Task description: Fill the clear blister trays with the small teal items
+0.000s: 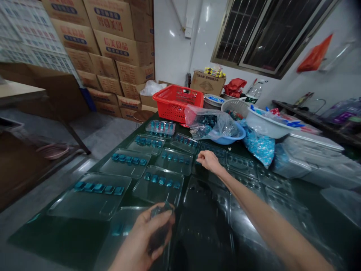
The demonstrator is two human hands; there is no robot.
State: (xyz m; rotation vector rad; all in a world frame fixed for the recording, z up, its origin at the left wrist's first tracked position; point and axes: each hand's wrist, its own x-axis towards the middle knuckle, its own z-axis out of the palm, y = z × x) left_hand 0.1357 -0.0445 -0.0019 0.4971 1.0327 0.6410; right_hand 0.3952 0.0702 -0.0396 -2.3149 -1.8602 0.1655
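My left hand [149, 235] is curled around dark, glossy, see-through pieces [159, 235], blurred and partly covered by the fingers. Farther off, my right hand [208, 160] has its fingers pinched together low over a clear plastic tray at the table's middle; a trace of teal shows by the fingertips, but what they hold is hidden. Left of it, clear trays [108, 201] carry rows of small teal blocks [98, 187]. A similar tray [124, 216] lies partly under my left hand. More clear trays with moulded hollows [208, 192] lie below and right of my right hand.
At the table's far end stand a red basket [166, 109], a blue basin [225, 140] with a plastic bag [208, 120] of dark pieces, and a white basin [267, 126]. A blue-and-white bag [259, 146] and stacked clear trays [310, 150] are on the right. Cartons [118, 45] line the wall.
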